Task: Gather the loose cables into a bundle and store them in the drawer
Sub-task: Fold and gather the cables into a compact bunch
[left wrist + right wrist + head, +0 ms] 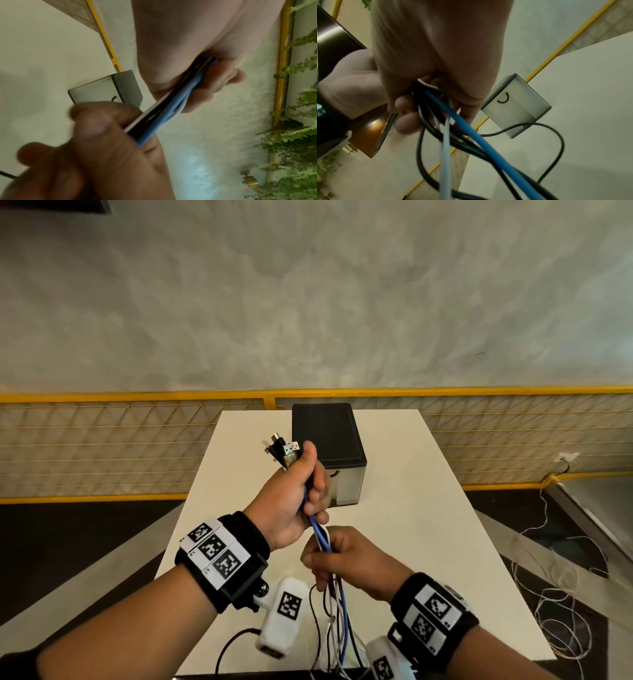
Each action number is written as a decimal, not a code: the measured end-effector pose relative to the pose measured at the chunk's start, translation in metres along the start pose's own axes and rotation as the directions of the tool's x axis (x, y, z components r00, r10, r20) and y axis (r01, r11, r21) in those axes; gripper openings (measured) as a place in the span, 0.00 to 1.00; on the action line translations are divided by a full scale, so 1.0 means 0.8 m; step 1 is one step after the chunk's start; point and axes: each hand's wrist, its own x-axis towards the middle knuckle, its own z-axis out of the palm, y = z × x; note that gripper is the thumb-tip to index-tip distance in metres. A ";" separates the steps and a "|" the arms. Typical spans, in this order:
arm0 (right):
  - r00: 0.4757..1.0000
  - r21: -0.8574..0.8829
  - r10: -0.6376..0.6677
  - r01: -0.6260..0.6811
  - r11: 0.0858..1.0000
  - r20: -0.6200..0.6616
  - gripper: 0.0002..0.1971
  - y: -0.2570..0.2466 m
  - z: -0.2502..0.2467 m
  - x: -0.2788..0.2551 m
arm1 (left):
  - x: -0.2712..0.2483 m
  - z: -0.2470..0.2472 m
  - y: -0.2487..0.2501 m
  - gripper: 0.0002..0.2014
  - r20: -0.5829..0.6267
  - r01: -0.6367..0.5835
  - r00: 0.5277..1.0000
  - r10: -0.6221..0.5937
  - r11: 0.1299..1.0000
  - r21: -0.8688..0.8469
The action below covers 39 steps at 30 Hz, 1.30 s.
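Note:
A bundle of cables (320, 534), blue, black and white, runs between both hands above the white table (428, 525). My left hand (310, 491) grips the bundle just below its plug ends (284, 453), which stick up past the thumb. My right hand (329, 563) holds the same cables lower down; their loose tails (339, 621) hang to the table's near edge. In the left wrist view the fingers (214, 83) wrap the blue cable (180, 105). The right wrist view shows the cables (471, 132) leaving the fist. A small drawer unit (325, 433) stands behind, its translucent drawer (347, 484) closed.
A yellow mesh fence (137, 440) runs behind the table. A tangle of white cord (555, 611) lies on the floor to the right. The drawer unit (517, 105) sits at the table's far end, and bare tabletop lies between it and the hands.

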 end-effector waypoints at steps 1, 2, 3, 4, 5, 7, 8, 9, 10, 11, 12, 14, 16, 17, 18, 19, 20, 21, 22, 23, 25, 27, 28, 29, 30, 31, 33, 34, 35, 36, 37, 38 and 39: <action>0.999 -0.036 0.015 -0.014 0.999 0.028 0.01 0.000 -0.001 0.001 | -0.001 0.000 0.000 0.28 0.015 0.020 1.000 -0.020 1.000 -0.007; 0.998 -0.076 0.032 -0.027 0.997 0.058 0.01 -0.002 -0.001 0.000 | -0.002 0.001 0.001 0.28 0.032 0.040 0.999 -0.039 0.999 -0.013; 0.995 -0.127 0.053 -0.041 0.991 0.090 0.02 0.001 -0.003 0.000 | -0.003 0.002 0.005 0.28 0.048 0.057 0.997 -0.056 0.998 -0.019; 0.988 -0.190 0.084 -0.058 0.980 0.129 0.04 0.004 -0.003 -0.001 | -0.003 0.001 0.011 0.28 0.059 0.071 0.996 -0.069 0.997 -0.031; 0.980 -0.250 0.124 -0.083 0.965 0.153 0.04 0.010 -0.005 -0.003 | -0.004 -0.001 0.020 0.29 0.071 0.092 0.993 -0.089 0.995 -0.038; 0.974 -0.312 0.204 -0.166 0.935 0.094 0.05 0.022 -0.012 -0.009 | -0.005 -0.003 0.038 0.29 0.113 0.160 0.981 -0.160 0.987 0.007; 0.975 -0.309 0.218 -0.197 0.930 0.033 0.07 0.026 -0.018 -0.011 | -0.007 -0.006 0.044 0.29 0.134 0.202 0.969 -0.209 0.977 0.064; 0.978 -0.301 0.210 -0.204 0.931 -0.014 0.09 0.025 -0.025 -0.012 | -0.009 -0.010 0.047 0.28 0.145 0.243 0.954 -0.260 0.961 0.129; 0.980 -0.305 0.194 -0.197 0.932 -0.043 0.10 0.021 -0.033 -0.011 | -0.012 -0.014 0.047 0.28 0.146 0.282 0.939 -0.312 0.940 0.194; 0.982 -0.319 0.180 -0.190 0.928 -0.061 0.11 0.016 -0.040 -0.010 | -0.015 -0.018 0.043 0.27 0.135 0.322 0.922 -0.363 0.912 0.255; 0.982 -0.336 0.171 -0.187 0.923 -0.077 0.10 0.007 -0.046 -0.010 | -0.016 -0.022 0.037 0.27 0.115 0.358 0.906 -0.407 0.883 0.304; 0.978 -0.362 0.167 -0.201 0.910 -0.124 0.08 -0.005 -0.056 -0.007 | -0.015 -0.027 0.019 0.27 0.043 0.408 0.889 -0.455 0.832 0.376; 0.974 -0.394 0.155 -0.208 0.895 -0.163 0.08 -0.013 -0.063 -0.004 | -0.013 -0.030 -0.002 0.26 -0.066 0.401 0.906 -0.418 0.801 0.444; 0.973 -0.412 0.146 -0.209 0.887 -0.179 0.08 -0.017 -0.065 -0.003 | -0.012 -0.031 -0.013 0.26 -0.115 0.384 0.920 -0.375 0.799 0.463; 0.971 -0.431 0.139 -0.211 0.877 -0.192 0.09 -0.020 -0.067 -0.001 | -0.011 -0.032 -0.024 0.25 -0.156 0.361 0.932 -0.327 0.805 0.471; 0.970 -0.450 0.135 -0.215 0.867 -0.203 0.10 -0.021 -0.069 0.000 | -0.010 -0.033 -0.034 0.25 -0.186 0.338 0.941 -0.283 0.814 0.471; 0.967 -0.469 0.133 -0.222 0.855 -0.215 0.12 -0.022 -0.070 0.002 | -0.008 -0.034 -0.043 0.24 -0.203 0.316 0.948 -0.247 0.824 0.471; 0.965 -0.484 0.133 -0.231 0.844 -0.228 0.12 -0.021 -0.070 0.003 | -0.008 -0.034 -0.051 0.23 -0.212 0.298 0.952 -0.222 0.829 0.473; 0.963 -0.498 0.132 -0.237 0.834 -0.237 0.13 -0.021 -0.071 0.004 | -0.007 -0.033 -0.058 0.22 -0.216 0.284 0.955 -0.202 0.832 0.477; 0.962 -0.513 0.132 -0.241 0.824 -0.240 0.12 -0.021 -0.071 0.006 | -0.006 -0.032 -0.065 0.21 -0.220 0.273 0.958 -0.186 0.830 0.487; 0.962 -0.551 0.139 -0.249 0.796 -0.235 0.10 -0.024 -0.072 0.008 | -0.004 -0.032 -0.077 0.20 -0.232 0.259 0.960 -0.158 0.819 0.513; 0.961 -0.573 0.149 -0.259 0.778 -0.232 0.09 -0.027 -0.071 0.010 | -0.003 -0.034 -0.085 0.20 -0.237 0.248 0.961 -0.143 0.823 0.511; 0.961 -0.580 0.151 -0.262 0.771 -0.233 0.08 -0.028 -0.071 0.011 | -0.003 -0.036 -0.088 0.19 -0.227 0.241 0.964 -0.140 0.823 0.515; 0.960 -0.584 0.153 -0.265 0.767 -0.234 0.08 -0.029 -0.071 0.013 | -0.003 -0.039 -0.090 0.17 -0.209 0.230 0.969 -0.135 0.807 0.544; 0.959 -0.591 0.156 -0.269 0.761 -0.235 0.08 -0.029 -0.071 0.014 | -0.005 -0.039 -0.094 0.15 -0.177 0.212 0.975 -0.131 0.777 0.593; 0.960 -0.597 0.159 -0.270 0.756 -0.232 0.08 -0.031 -0.070 0.016 | -0.007 -0.040 -0.096 0.13 -0.141 0.188 0.982 -0.127 0.748 0.637; 0.962 -0.617 0.161 -0.267 0.740 -0.223 0.09 -0.033 -0.070 0.018 | -0.009 -0.042 -0.104 0.13 -0.066 0.139 0.990 -0.127 0.738 0.661; 0.964 -0.624 0.159 -0.260 0.737 -0.214 0.10 -0.035 -0.069 0.019 | -0.011 -0.044 -0.106 0.15 -0.051 0.121 0.992 -0.116 0.743 0.659; 0.967 -0.626 0.155 -0.250 0.738 -0.203 0.12 -0.037 -0.069 0.020 | -0.012 -0.046 -0.107 0.13 -0.045 0.101 0.994 -0.095 0.747 0.657; 0.971 -0.629 0.147 -0.236 0.741 -0.190 0.13 -0.038 -0.070 0.021 | -0.012 -0.047 -0.108 0.10 -0.049 0.093 0.996 -0.081 0.752 0.653; 0.974 -0.632 0.141 -0.221 0.743 -0.176 0.14 -0.039 -0.071 0.021 | -0.012 -0.047 -0.108 0.06 -0.053 0.091 0.996 -0.075 0.758 0.646; 0.977 -0.636 0.138 -0.211 0.742 -0.163 0.14 -0.040 -0.072 0.022 | -0.012 -0.046 -0.109 0.04 -0.053 0.096 0.995 -0.080 0.773 0.628; 0.979 -0.641 0.139 -0.203 0.740 -0.150 0.15 -0.041 -0.073 0.022 | -0.014 -0.044 -0.108 0.03 -0.044 0.104 0.994 -0.097 0.799 0.592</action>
